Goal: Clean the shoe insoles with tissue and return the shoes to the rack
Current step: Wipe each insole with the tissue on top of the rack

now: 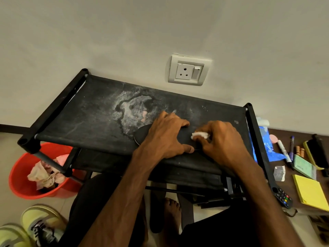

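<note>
Near the rack's [85, 120] front edge, the left hand [167, 138] is gripping the insole [142, 134], the right hand [224, 141] pinching tissue [200, 134]. Firm lengthwise strokes seem wise.

The shoe rack [85, 111] is black fabric blotched with a whitish-grey dusty stain [131, 109] flecked with pink, and the insole [142, 134] is the same black, against which the tissue wad [200, 134] shows white. The bucket [21, 182] is red and its crumpled tissues [44, 175] pale pink, while the sneakers [41, 223] are pastel yellow-green with grey panels and black markings. The plastic bag [267, 145] is blue, the sticky notes [310, 193] bright yellow, the remote [283, 197] black with red, green, yellow and blue buttons, and the wall socket [188, 71] white.
</note>
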A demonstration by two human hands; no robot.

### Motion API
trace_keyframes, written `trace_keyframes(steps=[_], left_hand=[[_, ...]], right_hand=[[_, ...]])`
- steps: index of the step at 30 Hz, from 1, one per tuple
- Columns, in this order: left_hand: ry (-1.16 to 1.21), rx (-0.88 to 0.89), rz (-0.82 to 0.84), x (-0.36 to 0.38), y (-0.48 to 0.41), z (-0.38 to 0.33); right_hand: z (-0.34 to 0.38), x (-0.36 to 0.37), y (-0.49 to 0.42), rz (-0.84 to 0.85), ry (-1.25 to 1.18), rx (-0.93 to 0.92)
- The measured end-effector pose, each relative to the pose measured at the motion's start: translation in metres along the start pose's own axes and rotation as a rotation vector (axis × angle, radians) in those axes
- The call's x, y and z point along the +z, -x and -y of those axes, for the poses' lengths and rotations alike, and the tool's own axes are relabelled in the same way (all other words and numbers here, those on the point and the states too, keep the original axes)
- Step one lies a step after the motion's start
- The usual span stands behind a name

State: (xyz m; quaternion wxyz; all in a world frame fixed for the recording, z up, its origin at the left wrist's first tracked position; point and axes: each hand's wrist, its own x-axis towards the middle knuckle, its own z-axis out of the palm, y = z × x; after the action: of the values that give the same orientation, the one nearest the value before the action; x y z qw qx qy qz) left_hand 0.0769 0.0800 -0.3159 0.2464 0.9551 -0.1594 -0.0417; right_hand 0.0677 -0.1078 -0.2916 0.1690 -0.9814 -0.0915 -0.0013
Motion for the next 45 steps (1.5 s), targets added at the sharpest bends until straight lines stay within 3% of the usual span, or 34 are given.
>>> trace_keyframes(steps=[5, 10, 17, 24, 32, 45], left_hand=[[-0.001, 0.001, -0.017, -0.002, 0.000, -0.001], [-0.015, 0.004, 0.008, -0.004, 0.001, -0.003], [0.003, 0.008, 0.015, -0.002, 0.001, 0.000], [0.021, 0.010, 0.011, -0.004, 0.003, -0.002], [0.048, 0.034, -0.042, 0.003, 0.000, -0.007], [0.048, 0.067, -0.046, 0.005, -0.004, -0.004]], right_hand=[[-0.003, -0.007, 0.016, 0.082, 0.023, -0.042], [0.005, 0.004, 0.003, -0.112, -0.008, 0.012], [0.001, 0.016, -0.030, -0.231, -0.065, 0.121], [-0.027, -0.006, -0.009, -0.455, -0.403, 0.111], [-0.029, -0.004, 0.004, -0.433, -0.607, 0.133], [-0.031, -0.005, 0.007, -0.386, -0.608, 0.109]])
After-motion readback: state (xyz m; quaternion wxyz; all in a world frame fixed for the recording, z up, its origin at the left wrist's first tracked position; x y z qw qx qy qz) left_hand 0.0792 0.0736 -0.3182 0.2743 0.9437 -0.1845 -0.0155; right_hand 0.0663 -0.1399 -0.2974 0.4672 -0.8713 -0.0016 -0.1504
